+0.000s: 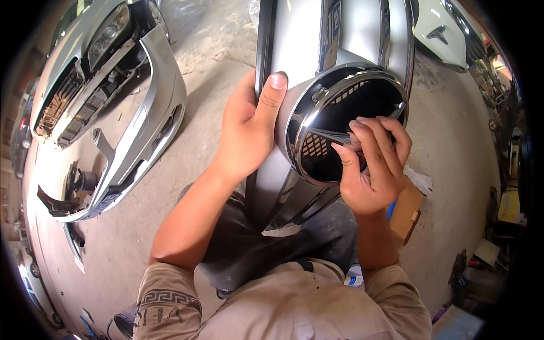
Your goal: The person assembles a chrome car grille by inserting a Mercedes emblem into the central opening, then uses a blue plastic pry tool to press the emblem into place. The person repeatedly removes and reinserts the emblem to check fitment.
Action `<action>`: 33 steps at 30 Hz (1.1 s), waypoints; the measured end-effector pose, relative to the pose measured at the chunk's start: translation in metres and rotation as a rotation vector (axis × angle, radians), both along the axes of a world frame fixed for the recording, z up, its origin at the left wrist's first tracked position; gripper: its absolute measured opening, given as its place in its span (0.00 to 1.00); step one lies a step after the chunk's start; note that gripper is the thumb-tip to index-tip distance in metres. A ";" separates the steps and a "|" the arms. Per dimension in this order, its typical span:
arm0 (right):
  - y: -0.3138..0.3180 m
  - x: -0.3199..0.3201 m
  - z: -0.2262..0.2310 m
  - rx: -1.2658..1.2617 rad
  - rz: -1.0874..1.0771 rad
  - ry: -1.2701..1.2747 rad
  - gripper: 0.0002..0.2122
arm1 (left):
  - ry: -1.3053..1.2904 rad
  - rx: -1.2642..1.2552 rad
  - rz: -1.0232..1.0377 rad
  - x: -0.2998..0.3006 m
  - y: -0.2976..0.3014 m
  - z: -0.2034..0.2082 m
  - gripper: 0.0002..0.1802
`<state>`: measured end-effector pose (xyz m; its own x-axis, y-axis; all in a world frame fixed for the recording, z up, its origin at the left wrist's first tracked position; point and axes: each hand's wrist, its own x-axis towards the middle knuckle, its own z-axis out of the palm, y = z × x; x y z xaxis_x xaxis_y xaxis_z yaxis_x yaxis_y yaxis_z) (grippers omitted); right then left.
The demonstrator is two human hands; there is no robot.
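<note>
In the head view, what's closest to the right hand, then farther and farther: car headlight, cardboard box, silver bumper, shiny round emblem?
Nearest the right hand first:
1. Shiny round emblem: right where the hand is.
2. Cardboard box: just below, toward the right.
3. Silver bumper: across on the left.
4. Car headlight: upper left, beyond the bumper.

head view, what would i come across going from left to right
Silver bumper, left hand, round chrome-rimmed emblem, right hand, cardboard box, white car panel.
</note>
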<state>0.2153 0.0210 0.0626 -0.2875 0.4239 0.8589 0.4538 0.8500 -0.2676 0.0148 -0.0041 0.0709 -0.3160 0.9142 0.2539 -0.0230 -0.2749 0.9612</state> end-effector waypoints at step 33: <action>0.003 0.028 0.014 0.106 0.105 0.011 0.24 | -0.222 -0.011 0.041 -0.023 0.004 -0.002 0.22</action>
